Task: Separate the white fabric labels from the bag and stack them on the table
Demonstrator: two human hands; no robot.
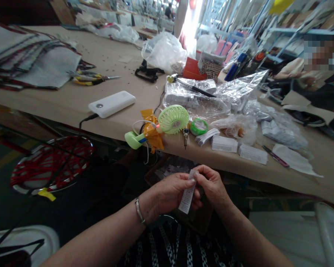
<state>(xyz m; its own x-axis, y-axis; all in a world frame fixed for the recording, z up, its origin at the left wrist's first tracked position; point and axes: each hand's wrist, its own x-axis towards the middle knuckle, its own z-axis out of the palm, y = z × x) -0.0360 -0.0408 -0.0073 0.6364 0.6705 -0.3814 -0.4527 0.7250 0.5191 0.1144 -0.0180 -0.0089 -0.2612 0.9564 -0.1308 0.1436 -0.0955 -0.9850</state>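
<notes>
A narrow white printed label (187, 199) hangs between my two hands in front of the table edge. My left hand (174, 189) pinches it near its upper part, thumb on top. At its top end, the fingertips of my right hand (211, 183) close on the same label. Just beyond, on the table edge, lie a loose fan of white labels (207, 137) and two neat stacks of labels, one (224, 144) beside the other (253, 154). A green round tin (198, 127) stands to their left.
A green fan (173, 119) is fixed at the table edge with brown tape. Behind it are a white power bank (112, 104), yellow-handled pliers (89, 78) and plastic-wrapped packs (194, 97). A pink-handled tool (275, 156) lies at right. A red-corded stool (52, 163) stands at left. Another person's arm (291, 68) shows far right.
</notes>
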